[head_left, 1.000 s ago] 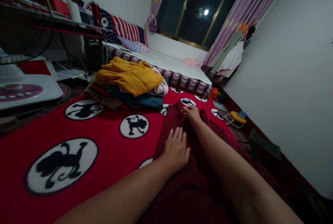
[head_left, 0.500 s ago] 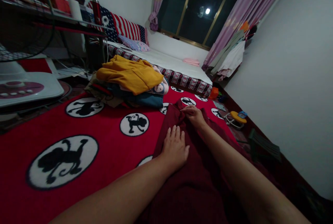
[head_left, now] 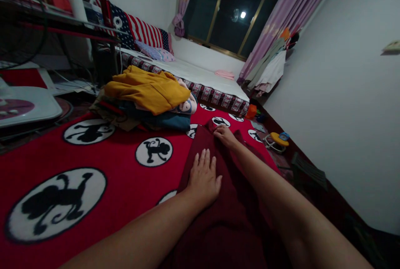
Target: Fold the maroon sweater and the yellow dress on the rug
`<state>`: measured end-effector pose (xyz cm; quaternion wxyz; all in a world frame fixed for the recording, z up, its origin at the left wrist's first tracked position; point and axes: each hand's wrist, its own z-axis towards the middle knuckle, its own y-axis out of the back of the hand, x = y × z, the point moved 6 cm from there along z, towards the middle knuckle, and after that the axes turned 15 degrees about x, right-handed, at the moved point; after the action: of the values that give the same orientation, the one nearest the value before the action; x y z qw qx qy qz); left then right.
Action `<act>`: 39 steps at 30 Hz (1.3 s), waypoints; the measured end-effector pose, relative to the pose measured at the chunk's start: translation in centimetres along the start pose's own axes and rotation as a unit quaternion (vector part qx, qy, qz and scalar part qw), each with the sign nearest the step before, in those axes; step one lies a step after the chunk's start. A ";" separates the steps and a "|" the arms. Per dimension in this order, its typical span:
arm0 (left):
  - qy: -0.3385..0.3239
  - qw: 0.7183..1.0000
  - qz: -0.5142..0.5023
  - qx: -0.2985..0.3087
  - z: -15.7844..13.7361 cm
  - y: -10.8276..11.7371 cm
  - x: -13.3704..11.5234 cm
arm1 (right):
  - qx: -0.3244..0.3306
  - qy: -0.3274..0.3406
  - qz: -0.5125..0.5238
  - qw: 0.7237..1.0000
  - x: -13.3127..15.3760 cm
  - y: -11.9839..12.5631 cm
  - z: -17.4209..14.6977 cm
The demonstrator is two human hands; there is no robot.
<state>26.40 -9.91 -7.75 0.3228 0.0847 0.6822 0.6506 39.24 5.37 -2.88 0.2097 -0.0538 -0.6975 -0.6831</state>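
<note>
A dark maroon garment (head_left: 218,227) is spread over the red blanket (head_left: 125,202), which has white circles with black monkey figures. My left hand (head_left: 204,179) lies flat on the garment near its left edge, fingers stretched out. Farther up, my right hand (head_left: 225,136) has its fingers closed on the garment's cloth by the far end. Beyond the hands to the left sits a pile of clothes with a mustard-yellow garment (head_left: 146,89) on top. Which part of the maroon garment the right fingers grip is hard to make out.
A bed (head_left: 200,75) with a patterned side stands at the back under the window. On the left is a cluttered desk (head_left: 78,27) with a white appliance (head_left: 40,102) below. A yellow-topped stool (head_left: 279,139) and a dark green stool (head_left: 309,171) stand by the right wall.
The view has turned slightly right, so the scene sits farther left. My right hand's fingers have drawn in closer on the maroon cloth. My left hand stays flat on it.
</note>
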 end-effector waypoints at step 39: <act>-0.156 0.963 0.049 0.216 -3.6 0.5 1.9 | 0.026 0.033 -0.102 0.994 3.9 -2.1 -29.2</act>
<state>22.78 -11.87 -8.12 0.3669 0.2857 0.7429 0.4815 41.32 -24.02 -4.00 0.1633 0.0456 -0.7095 -0.6840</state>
